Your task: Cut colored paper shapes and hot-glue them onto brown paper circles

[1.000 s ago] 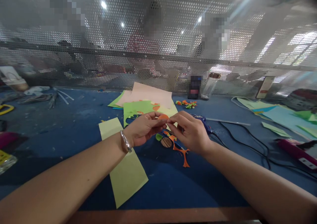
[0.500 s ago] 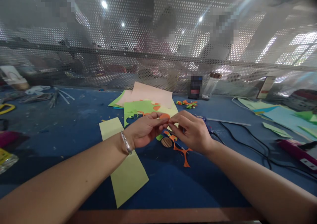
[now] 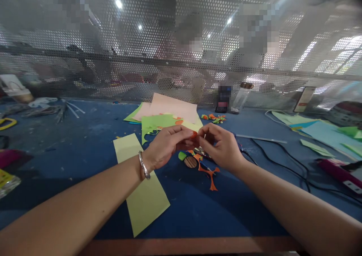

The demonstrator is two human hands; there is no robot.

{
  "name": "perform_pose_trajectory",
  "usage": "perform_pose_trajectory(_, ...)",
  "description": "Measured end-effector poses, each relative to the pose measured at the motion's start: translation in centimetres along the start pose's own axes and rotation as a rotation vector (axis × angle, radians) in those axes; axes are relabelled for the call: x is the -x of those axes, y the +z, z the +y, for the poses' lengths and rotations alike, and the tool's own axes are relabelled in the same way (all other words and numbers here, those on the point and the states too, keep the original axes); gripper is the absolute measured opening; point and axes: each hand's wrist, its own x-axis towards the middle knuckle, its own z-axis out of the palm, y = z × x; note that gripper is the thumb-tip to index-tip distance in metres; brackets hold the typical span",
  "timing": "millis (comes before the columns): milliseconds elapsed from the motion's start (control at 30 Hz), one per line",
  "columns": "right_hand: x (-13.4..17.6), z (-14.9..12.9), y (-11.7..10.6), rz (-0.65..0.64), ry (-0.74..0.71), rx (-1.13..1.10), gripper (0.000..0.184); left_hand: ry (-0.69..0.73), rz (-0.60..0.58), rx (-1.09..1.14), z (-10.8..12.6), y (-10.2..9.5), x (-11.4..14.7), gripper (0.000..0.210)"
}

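My left hand [image 3: 169,143], with a silver bangle at the wrist, pinches a small orange paper piece [image 3: 194,134] between thumb and fingers. My right hand [image 3: 223,144] has its thumb and forefinger pinched together at the right edge of that same piece. The fingers cover most of its outline. Just below the hands lie a round wood-grained disc [image 3: 190,162], a small green paper piece [image 3: 182,156] and orange paper offcuts [image 3: 210,176]. A long pale-green paper sheet [image 3: 149,207] passes beneath my left wrist.
Stacked pink paper [image 3: 174,107] and cut green paper [image 3: 151,123] lie behind the hands. Curled scraps [image 3: 216,118], a phone [image 3: 223,98] and a bottle [image 3: 243,97] stand farther back. Black cables [image 3: 294,163] and a power strip [image 3: 339,175] are on the right, before a perforated metal screen [image 3: 127,71].
Both hands have shifted slightly right with the orange piece. It has turned, so less of its face shows between the fingers.
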Motion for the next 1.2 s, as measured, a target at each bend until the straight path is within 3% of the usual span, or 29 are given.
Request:
perform_pose_trajectory(267,-0.09,-0.26,-0.09,-0.027,0.081,-0.05,0.008,0.103,0.039,-0.184,-0.07,-0.05,0.05,0.021)
perform_pose_trajectory(1200,-0.33,0.07,0.07,-0.027,0.12,-0.072,0.01,0.133,0.104,-0.291,-0.12,-0.15,-0.05,0.014)
